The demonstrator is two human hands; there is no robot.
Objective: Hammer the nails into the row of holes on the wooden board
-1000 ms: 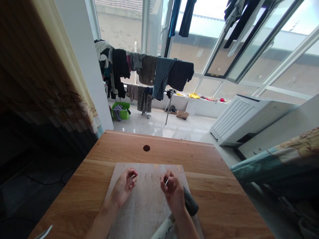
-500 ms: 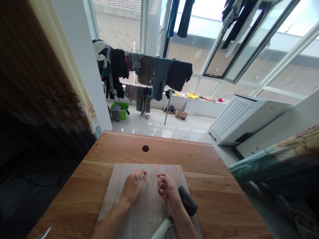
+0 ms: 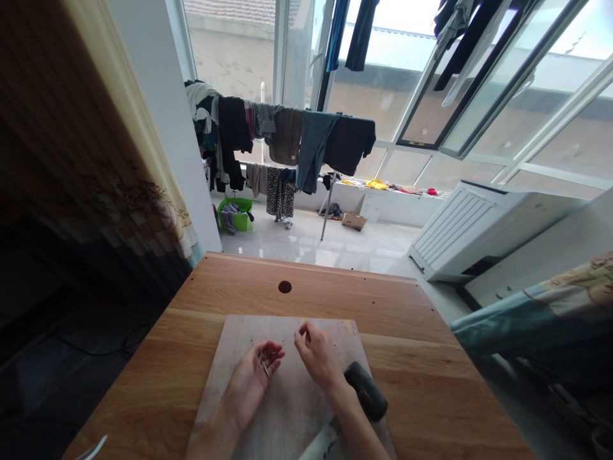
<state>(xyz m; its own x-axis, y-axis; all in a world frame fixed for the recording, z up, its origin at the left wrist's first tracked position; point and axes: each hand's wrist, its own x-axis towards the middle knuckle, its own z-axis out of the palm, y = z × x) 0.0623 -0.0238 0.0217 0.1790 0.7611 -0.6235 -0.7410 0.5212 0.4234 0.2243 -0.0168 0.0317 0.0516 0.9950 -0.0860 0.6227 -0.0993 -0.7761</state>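
My left hand (image 3: 253, 374) is turned palm up with its fingers curled round several thin metal nails (image 3: 264, 364). Just to its right, my right hand (image 3: 318, 351) is palm down, its thumb and forefinger brought together low over the board. Whatever sits between those fingertips is too small to make out. Both hands are above a pale wooden board (image 3: 287, 409). A mallet with a black head (image 3: 366, 391) lies on the board beside my right forearm, its light handle (image 3: 320, 444) partly hidden beneath that arm.
The board rests on a wooden table (image 3: 431, 370) with a round hole (image 3: 285, 287) near its far edge. A shiny object (image 3: 93, 447) lies at the lower left. Beyond stand a loaded drying rack (image 3: 313, 147), a green basket (image 3: 243, 220) and a white cabinet (image 3: 479, 223).
My left hand has turned from palm down to palm up, showing the nails. My right hand has rolled palm down and moved left, over where a small nail stood. The view has shifted slightly.
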